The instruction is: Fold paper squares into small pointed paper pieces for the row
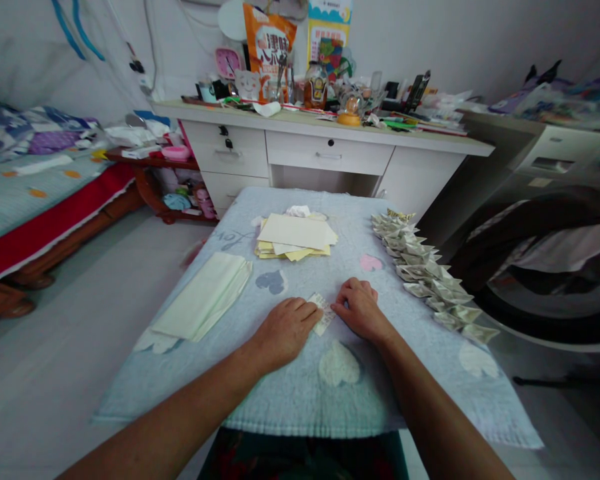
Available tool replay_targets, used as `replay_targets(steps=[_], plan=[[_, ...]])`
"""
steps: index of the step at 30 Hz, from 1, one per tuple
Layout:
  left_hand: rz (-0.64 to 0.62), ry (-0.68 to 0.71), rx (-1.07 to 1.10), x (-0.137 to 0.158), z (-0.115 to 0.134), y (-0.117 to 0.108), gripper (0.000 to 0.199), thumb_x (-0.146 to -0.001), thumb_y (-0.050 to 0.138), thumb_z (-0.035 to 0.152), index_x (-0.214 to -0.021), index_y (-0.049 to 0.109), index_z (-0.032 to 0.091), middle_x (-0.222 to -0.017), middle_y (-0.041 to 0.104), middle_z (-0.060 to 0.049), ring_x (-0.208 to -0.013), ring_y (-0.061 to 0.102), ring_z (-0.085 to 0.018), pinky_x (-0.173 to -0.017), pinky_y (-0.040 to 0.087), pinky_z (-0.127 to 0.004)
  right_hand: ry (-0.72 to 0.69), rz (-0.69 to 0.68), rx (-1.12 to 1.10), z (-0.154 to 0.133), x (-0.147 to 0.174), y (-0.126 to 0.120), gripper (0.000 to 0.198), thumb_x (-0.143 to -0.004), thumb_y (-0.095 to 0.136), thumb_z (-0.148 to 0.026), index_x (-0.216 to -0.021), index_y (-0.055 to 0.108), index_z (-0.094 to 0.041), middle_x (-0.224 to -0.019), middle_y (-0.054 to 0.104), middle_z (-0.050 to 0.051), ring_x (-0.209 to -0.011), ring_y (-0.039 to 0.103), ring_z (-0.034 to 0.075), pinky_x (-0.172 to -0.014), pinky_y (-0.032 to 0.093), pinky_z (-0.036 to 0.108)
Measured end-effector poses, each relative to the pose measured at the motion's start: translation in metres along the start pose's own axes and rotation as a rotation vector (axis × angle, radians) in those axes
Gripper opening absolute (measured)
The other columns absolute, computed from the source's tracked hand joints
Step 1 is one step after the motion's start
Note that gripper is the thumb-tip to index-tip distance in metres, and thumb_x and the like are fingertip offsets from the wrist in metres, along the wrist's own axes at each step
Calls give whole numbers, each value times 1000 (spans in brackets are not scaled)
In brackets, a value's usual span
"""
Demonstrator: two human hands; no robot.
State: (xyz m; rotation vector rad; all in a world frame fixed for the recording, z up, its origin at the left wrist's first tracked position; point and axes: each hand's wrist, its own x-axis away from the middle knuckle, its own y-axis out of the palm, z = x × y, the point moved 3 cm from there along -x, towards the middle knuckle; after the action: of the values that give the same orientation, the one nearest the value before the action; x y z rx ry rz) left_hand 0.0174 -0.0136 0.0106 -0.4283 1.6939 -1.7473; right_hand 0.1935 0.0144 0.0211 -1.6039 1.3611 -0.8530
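A small piece of printed paper lies on the blue tablecloth, turned cornerwise in front of me. My left hand presses on its left side with the fingers together. At its right corner my right hand is curled, with thumb and forefinger pinching the edge. The fingers cover part of the sheet, so its folds are hard to make out. Further right stand folded paper boats in long, closely set rows. A stack of cream and yellow paper lies beyond my hands.
Pale green folded sheets lie on the left of the table. Behind it stands a white desk crowded with jars, a pink clock and an orange snack bag. A washing machine is at the right, a bed at the left.
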Motion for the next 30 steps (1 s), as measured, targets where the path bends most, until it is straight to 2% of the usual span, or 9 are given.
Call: replay_targets(steps=[3, 6, 10, 19, 21, 24, 27, 30], plan=[[-4, 6, 10, 0, -1, -1, 28, -93, 46, 20, -120, 56, 20, -108, 64, -5, -96, 53, -21, -87, 43, -38, 9, 9, -14, 3, 0, -2, 11, -80, 65, -30, -74, 63, -20, -98, 55, 5, -98, 44, 23, -82, 30, 36], [-6, 10, 11, -1, -1, -2, 29, -93, 46, 19, -121, 55, 20, -109, 64, -5, -97, 53, -21, -88, 42, -38, 7, 87, -49, 0, 1, -3, 6, -82, 60, -26, -85, 62, -22, -101, 54, 5, -98, 44, 23, -83, 31, 36], [18, 18, 6, -1, 0, -1, 26, -93, 46, 20, -117, 57, 20, -106, 64, -5, -95, 55, -20, -86, 42, -37, -54, 147, -49, -14, 2, 2, 14, -83, 57, -24, -97, 59, -22, -106, 52, 6, -100, 43, 23, -89, 32, 37], [168, 60, 59, 6, -3, 1, 24, -89, 47, 14, -108, 61, 18, -106, 68, -5, -94, 61, -20, -87, 49, -37, -64, 77, 83, -20, 1, 17, 8, -84, 60, -29, -86, 60, -21, -104, 52, 6, -100, 42, 24, -90, 30, 38], [202, 14, 77, 7, -7, 3, 26, -90, 46, 13, -111, 59, 19, -106, 68, -5, -94, 63, -19, -85, 51, -35, -62, 71, 94, -20, 0, 17, 9, -84, 59, -30, -86, 61, -21, -104, 52, 6, -100, 42, 24, -90, 30, 38], [262, -147, 107, 6, -14, 5, 34, -91, 42, 13, -122, 52, 21, -123, 60, -7, -99, 63, -18, -83, 53, -32, -68, 61, 130, -22, 0, 16, 11, -86, 56, -30, -87, 61, -21, -103, 52, 7, -100, 42, 24, -89, 31, 38], [292, -263, 218, 3, -19, 3, 32, -92, 42, 15, -122, 49, 22, -128, 55, -7, -107, 60, -17, -84, 54, -30, -79, 62, 154, -26, 1, 15, 19, -90, 49, -35, -87, 61, -20, -101, 52, 8, -99, 42, 25, -89, 31, 39], [286, -303, 319, -1, -20, -1, 28, -90, 45, 15, -116, 51, 22, -125, 54, -7, -104, 60, -16, -83, 53, -28, -76, 75, 154, -29, 2, 13, 32, -90, 48, -48, -85, 62, -19, -99, 52, 10, -99, 43, 26, -89, 31, 41]])
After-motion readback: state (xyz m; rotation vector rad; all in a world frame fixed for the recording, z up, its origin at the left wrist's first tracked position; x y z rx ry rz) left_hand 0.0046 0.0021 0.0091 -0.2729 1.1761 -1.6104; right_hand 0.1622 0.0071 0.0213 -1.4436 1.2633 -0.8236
